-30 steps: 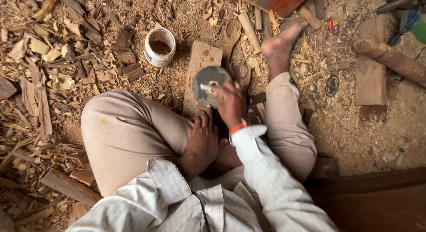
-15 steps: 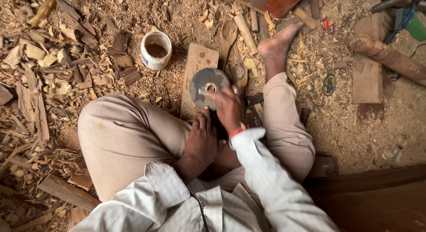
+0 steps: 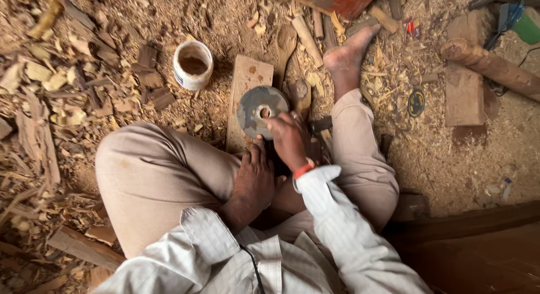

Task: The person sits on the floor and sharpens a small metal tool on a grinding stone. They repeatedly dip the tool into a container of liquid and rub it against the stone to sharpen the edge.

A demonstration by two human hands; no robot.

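Right hand (image 3: 289, 137) covers the lower right edge of the grey disc (image 3: 262, 110); what its fingers grip there is hidden. Left hand (image 3: 254, 178) hides the near end of the wooden board (image 3: 246, 97); its palm is out of sight. Dark tool (image 3: 322, 124) beside the wrist: mostly hidden. Red object (image 3: 337, 0) cut off by the top edge.

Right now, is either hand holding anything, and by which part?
The right hand holds the grey round disc by its near edge, fingertips close to the centre hole. The left hand rests below it; whether it grips anything cannot be told.
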